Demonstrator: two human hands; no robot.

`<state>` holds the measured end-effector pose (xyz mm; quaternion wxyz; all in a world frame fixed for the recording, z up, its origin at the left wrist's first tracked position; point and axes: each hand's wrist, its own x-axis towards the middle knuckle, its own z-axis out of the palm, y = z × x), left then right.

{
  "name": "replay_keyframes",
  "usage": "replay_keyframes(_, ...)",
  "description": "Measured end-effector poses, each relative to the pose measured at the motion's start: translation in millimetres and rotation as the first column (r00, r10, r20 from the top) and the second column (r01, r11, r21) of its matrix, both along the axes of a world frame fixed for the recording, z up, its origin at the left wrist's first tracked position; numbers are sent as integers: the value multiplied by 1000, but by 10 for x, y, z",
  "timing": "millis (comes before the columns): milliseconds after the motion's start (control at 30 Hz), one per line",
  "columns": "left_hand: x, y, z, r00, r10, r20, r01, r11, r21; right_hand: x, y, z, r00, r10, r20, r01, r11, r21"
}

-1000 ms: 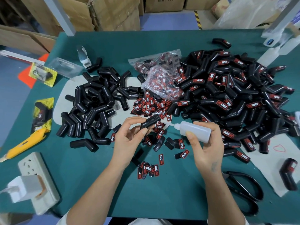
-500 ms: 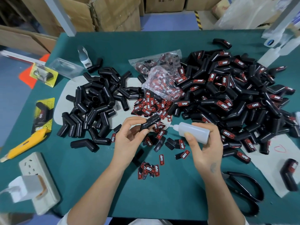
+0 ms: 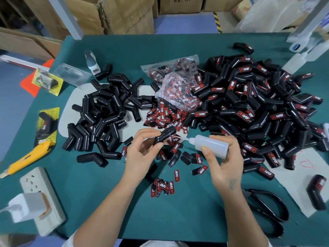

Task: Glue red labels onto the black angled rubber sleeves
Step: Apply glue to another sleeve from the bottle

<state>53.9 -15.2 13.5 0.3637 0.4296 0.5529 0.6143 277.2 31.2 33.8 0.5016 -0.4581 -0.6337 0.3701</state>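
Change: nozzle tip now closer to the held sleeve than a second ago, almost at its upper face; both hands otherwise little shifted.
Left hand (image 3: 142,148): fingers and thumb curled round one black angled sleeve (image 3: 164,136), tilted with its flat face turned toward the nozzle, probably so glue lands where a label will sit.
Right hand (image 3: 224,157): wrapped round a translucent glue bottle (image 3: 210,145), laid nearly level, nozzle pointing left at the sleeve; thumb on the bottle's near side, seemingly ready to squeeze.
Between and just below the hands: loose red labels (image 3: 175,146) scattered face up, within easy reach for the next pick.
Beyond the hands: a bigger heap of labels and two clear bags (image 3: 178,86) of them.
Left of the left hand: unlabelled sleeves (image 3: 106,113) piled as stock.
Right of the right hand: finished sleeves (image 3: 258,104) with red labels, a far larger pile, so much of the batch looks done.
Near the right wrist: black scissors (image 3: 270,207).
Far left: yellow utility knife (image 3: 26,157), white power strip (image 3: 41,198) with a plugged charger.
Surface: green bench mat (image 3: 178,220), pale sheets under the piles.
Room: cardboard boxes (image 3: 124,15) stacked behind, blue floor.
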Motion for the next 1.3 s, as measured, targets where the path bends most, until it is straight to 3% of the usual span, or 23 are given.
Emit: replay_keyframes(1300,5,-9,0,1000,-11,-29,11,1000,9,4,18,18,999,-19,-34,19,1000,3)
